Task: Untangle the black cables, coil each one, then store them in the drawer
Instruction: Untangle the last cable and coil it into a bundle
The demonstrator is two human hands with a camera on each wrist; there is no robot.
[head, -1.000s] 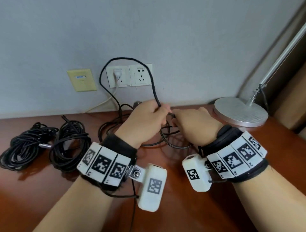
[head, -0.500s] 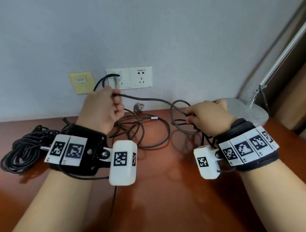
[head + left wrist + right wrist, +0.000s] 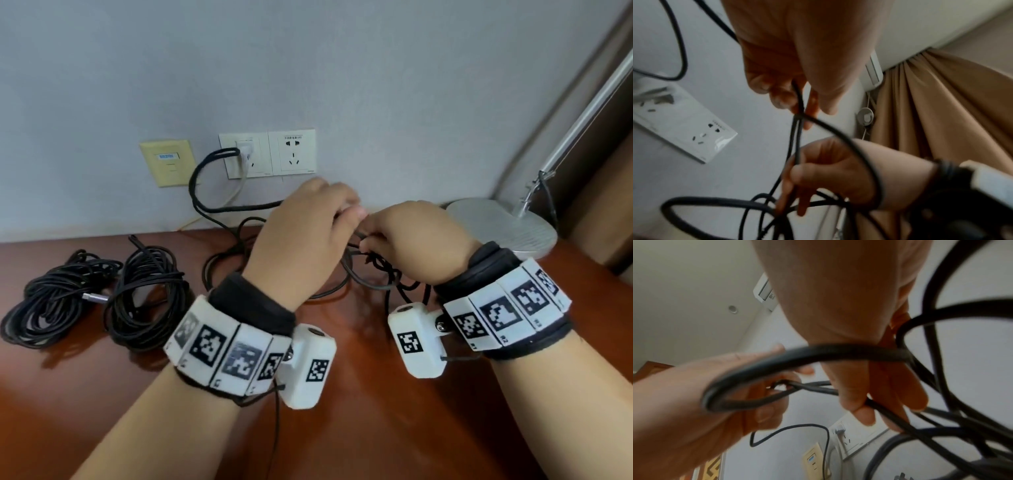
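Both hands meet above the back of the wooden desk (image 3: pixel 376 428) with one black cable (image 3: pixel 197 185) between them. My left hand (image 3: pixel 349 214) pinches a strand of it, seen in the left wrist view as left hand (image 3: pixel 797 104) on the cable (image 3: pixel 797 142). My right hand (image 3: pixel 368 245) grips several gathered loops (image 3: pixel 387 279) that hang under it, shown in the right wrist view as right hand (image 3: pixel 869 404) with the loops (image 3: pixel 818 352). A slack loop stands up against the wall. Two coiled black bundles (image 3: pixel 51 301) (image 3: pixel 147 294) lie at the desk's left.
On the wall behind are white sockets (image 3: pixel 291 154) with a white plug (image 3: pixel 245 150) and its cord, and a yellow plate (image 3: pixel 168 161). A silver lamp base (image 3: pixel 500 226) stands at the right, close to my right hand. More cable lies on the desk under the hands.
Half a second ago the hands were apart with the cable stretched between them. My left hand has swung back right to meet the right hand, and the slack loop now stands by the sockets.
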